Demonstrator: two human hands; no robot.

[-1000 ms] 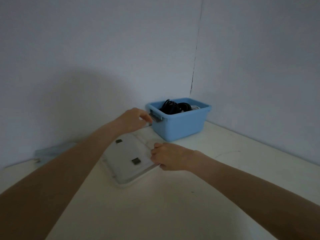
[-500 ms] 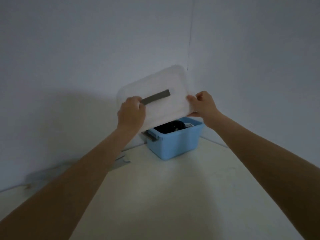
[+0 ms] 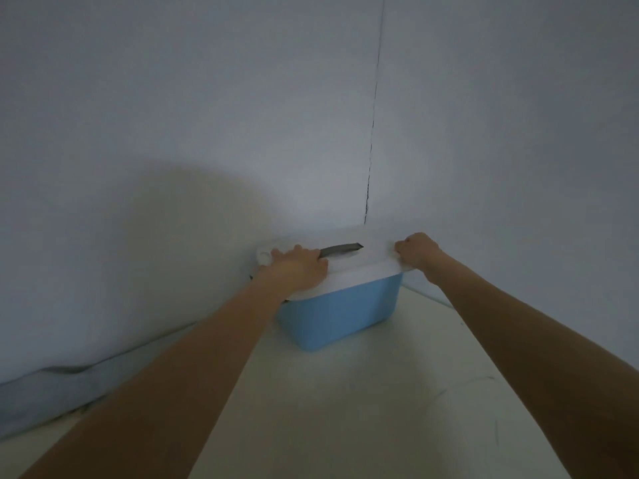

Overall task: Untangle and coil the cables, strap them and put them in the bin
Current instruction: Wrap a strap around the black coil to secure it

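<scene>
Now your left hand (image 3: 298, 267) lies flat on the white lid (image 3: 359, 262) while your right hand (image 3: 416, 252) grips its far edge, both atop the blue bin (image 3: 340, 314) on the desk (image 3: 345, 409), so closing looks underway: press down next to seat it.

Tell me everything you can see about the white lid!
The white lid looks like cloudy plastic with rounded corners and a dark grey strip across its top. It lies roughly flat on the blue bin, covering the opening. The left hand rests on its left end; the right hand grips its right edge.
</scene>
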